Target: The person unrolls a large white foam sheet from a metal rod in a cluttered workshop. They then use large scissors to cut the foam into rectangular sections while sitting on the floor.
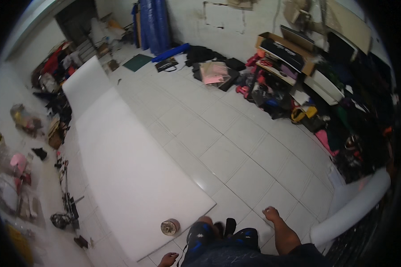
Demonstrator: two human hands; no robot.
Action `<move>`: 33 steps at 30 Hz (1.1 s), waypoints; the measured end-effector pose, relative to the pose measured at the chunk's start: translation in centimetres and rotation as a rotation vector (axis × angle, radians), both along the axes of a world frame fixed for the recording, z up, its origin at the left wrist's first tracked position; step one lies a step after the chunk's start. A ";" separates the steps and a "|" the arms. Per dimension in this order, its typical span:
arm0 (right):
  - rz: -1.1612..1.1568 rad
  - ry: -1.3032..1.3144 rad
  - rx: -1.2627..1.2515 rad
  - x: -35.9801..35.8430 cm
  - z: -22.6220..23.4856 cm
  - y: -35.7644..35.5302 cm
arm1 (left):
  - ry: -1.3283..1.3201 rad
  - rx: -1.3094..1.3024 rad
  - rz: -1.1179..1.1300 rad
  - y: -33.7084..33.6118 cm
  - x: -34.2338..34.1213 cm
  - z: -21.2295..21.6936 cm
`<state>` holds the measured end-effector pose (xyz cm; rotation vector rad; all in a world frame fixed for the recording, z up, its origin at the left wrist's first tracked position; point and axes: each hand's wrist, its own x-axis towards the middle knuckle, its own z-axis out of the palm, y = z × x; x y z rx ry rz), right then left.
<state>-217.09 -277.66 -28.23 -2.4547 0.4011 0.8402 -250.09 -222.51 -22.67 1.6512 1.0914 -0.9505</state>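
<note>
A long white sheet [133,164], smooth like foam, lies across the tiled floor, its far end rising in a bend. On its near right corner stands a round roll or tin [170,227] with a brownish top; its exact kind is unclear. My left hand [168,259] hangs low by the sheet's near edge, close to the round thing but apart from it, fingers loosely extended. Over the bare tiles to the right, my right hand [270,213] hangs with fingers slightly bent and nothing visible in it.
A thick white roll [352,207] leans at the right. Heaped clothes and bags [272,95] line the far right wall, with an open cardboard box [285,49]. Blue wrapped rolls [155,26] stand at the back. Plastic bags and clutter [26,120] lie along the left wall.
</note>
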 end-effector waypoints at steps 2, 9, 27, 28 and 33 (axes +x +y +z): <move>-0.030 -0.075 0.075 7.5 2.2 2.8 | 0.018 0.058 -0.101 0.0 2.4 -3.0; 0.080 -0.112 0.215 27.8 2.8 9.9 | 0.130 0.181 0.037 3.0 13.2 -6.5; -0.278 0.623 0.088 56.2 -1.6 11.5 | -0.444 0.377 0.385 27.1 79.9 -1.8; -0.207 0.617 0.079 61.4 -2.1 13.3 | -0.366 0.408 0.348 27.5 79.3 -3.5; 0.327 0.306 -0.071 94.0 -3.9 25.4 | -0.065 0.235 0.513 27.6 79.8 -8.0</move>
